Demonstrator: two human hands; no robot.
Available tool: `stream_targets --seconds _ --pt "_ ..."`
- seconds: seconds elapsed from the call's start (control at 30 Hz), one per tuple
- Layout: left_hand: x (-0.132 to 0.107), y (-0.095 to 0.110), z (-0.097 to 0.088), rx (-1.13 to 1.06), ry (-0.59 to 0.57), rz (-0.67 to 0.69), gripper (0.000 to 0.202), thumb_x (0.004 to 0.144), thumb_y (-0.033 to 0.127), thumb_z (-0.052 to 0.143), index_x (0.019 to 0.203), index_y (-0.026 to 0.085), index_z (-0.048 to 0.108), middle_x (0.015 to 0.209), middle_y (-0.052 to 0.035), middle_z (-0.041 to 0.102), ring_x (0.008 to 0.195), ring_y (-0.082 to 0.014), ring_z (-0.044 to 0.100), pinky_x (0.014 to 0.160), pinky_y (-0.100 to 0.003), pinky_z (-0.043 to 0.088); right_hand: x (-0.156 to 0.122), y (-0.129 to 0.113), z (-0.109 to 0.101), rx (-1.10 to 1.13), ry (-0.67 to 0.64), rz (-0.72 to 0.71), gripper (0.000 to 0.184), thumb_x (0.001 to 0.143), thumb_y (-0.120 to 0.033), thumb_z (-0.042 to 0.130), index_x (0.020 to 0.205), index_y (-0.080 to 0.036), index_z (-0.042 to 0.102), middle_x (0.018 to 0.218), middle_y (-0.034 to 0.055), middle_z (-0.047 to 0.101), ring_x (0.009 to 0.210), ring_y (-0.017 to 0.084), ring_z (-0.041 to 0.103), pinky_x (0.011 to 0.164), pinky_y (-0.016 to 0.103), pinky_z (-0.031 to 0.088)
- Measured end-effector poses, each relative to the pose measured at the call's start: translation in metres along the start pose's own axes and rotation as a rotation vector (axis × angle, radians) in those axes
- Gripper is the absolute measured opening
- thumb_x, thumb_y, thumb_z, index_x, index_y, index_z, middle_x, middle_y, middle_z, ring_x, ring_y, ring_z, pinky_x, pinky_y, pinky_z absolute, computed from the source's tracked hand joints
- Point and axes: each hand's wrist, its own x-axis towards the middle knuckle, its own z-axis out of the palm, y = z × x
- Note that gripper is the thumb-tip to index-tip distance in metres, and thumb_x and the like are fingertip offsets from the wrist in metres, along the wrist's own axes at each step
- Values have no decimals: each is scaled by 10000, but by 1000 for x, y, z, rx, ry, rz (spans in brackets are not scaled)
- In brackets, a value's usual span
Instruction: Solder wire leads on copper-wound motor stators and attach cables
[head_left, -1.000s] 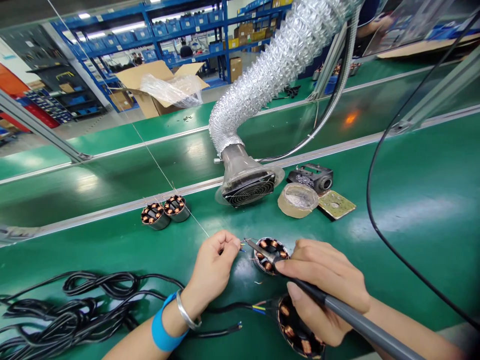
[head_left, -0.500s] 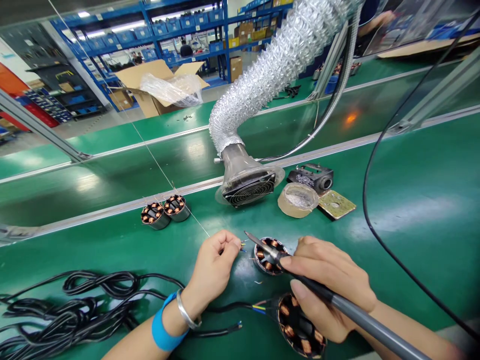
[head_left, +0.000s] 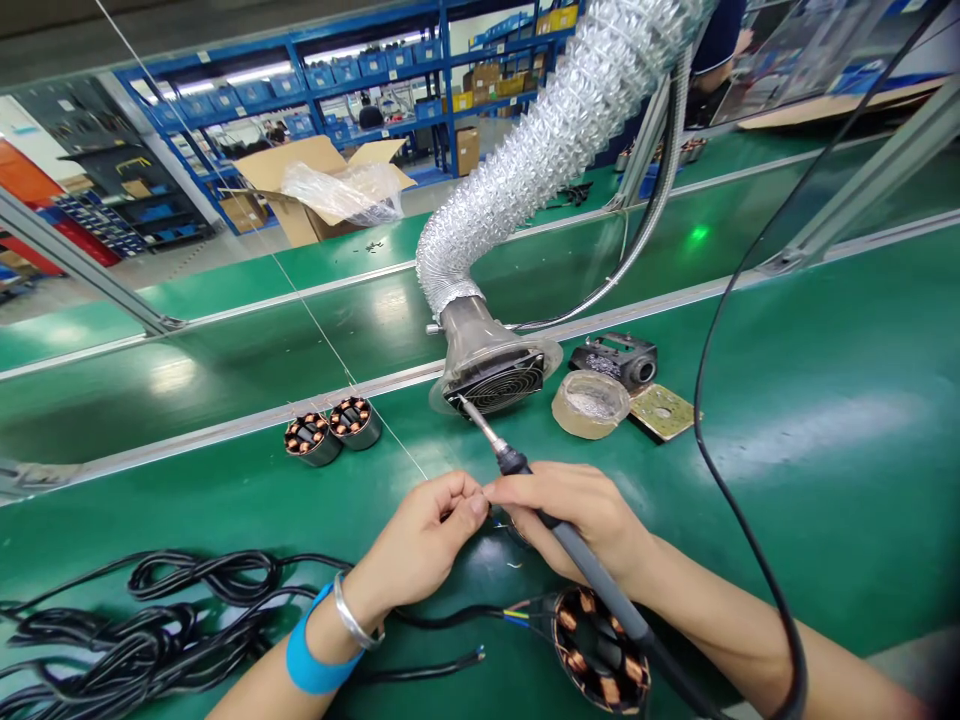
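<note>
My left hand (head_left: 431, 540) is closed in a pinch on the coloured wire ends (head_left: 498, 522) of a black cable. A thin solder wire (head_left: 322, 325) runs down from the upper left to this hand; whether the fingers grip it too is hidden. My right hand (head_left: 577, 515) holds a soldering iron (head_left: 592, 570), tip pointing up and away near the fume hood. Its fingertips meet those of my left hand. One motor stator (head_left: 520, 530) is mostly hidden behind my right hand. Nearer me lies a copper-wound stator (head_left: 600, 650) with coloured leads joined to a black cable.
Black cables (head_left: 150, 620) lie coiled at left. Two stators (head_left: 355, 422) stand near the rail. A fume hood (head_left: 495, 370) hangs from a silver duct (head_left: 525, 150). Right of it are a tape roll (head_left: 590, 405), an iron stand (head_left: 615, 358) and a square plate (head_left: 664, 412).
My right hand has moved left to my left hand's fingertips. The iron's tip has swung up and away from the stator towards the fume hood. The light on the far panel turned from orange to green.
</note>
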Motion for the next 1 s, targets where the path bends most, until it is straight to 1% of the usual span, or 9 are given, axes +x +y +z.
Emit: stream_targets --seconds 0.07,0.2,0.33,0.43,0.5,0.6,0.73,0.9,1.0 --pt "0 0 -1 35 -6 13 384 921 522 485 795 163 541 683 33 396 643 -125 330 621 -242 313 0 -1 0 9 -2 10 271 863 -35 508 1057 -178 631 732 14 684 588 125 610 554 235 509" --pt "-1 0 -1 58 -9 11 376 925 507 493 815 159 581 720 6 499 665 -135 408 645 -245 353 2 -3 1 54 -7 57 304 818 -44 527 1077 -172 622 847 37 716 684 134 652 643 249 552" --pt "-2 2 -1 101 -3 27 314 932 460 504 866 170 601 797 -14 569 726 -151 465 699 -255 381 5 -4 5 68 67 52 296 815 -44 533 1066 -179 613 862 35 721 707 128 672 678 235 568" --pt "-2 4 -3 183 35 59 255 936 408 510 875 179 603 842 -16 583 796 -162 487 761 -262 381 4 -4 4 55 107 54 270 836 -47 515 1054 -185 595 851 28 706 686 120 667 657 225 565" --pt "-1 5 -4 182 38 43 271 929 419 515 844 174 596 795 -6 561 764 -155 473 724 -252 372 3 -3 2 48 102 82 272 840 -50 509 1062 -190 580 855 25 694 661 114 655 630 218 560" --pt "3 3 -2 23 29 -37 361 884 497 547 736 168 554 655 26 474 637 -126 412 619 -232 341 1 -1 0 53 74 68 276 851 -50 502 1078 -191 573 850 25 692 662 113 650 638 219 561" --pt "7 1 4 -180 89 -173 394 790 526 630 660 177 503 532 85 316 490 -77 237 492 -215 221 -2 0 -1 37 82 39 292 833 -46 515 1079 -192 572 829 26 690 696 128 654 665 241 567" --pt "6 -1 10 -246 133 -214 357 769 488 645 676 176 501 518 102 281 461 -61 175 457 -219 137 -9 -3 -1 50 24 149 336 749 -95 607 1070 -182 554 774 2 643 635 128 622 619 245 553" --pt "5 -2 10 -250 139 -212 352 782 494 620 676 182 493 510 109 250 454 -63 155 457 -225 131 -12 -3 2 66 25 142 316 778 -55 564 1064 -189 552 782 -1 647 657 120 626 640 232 546"
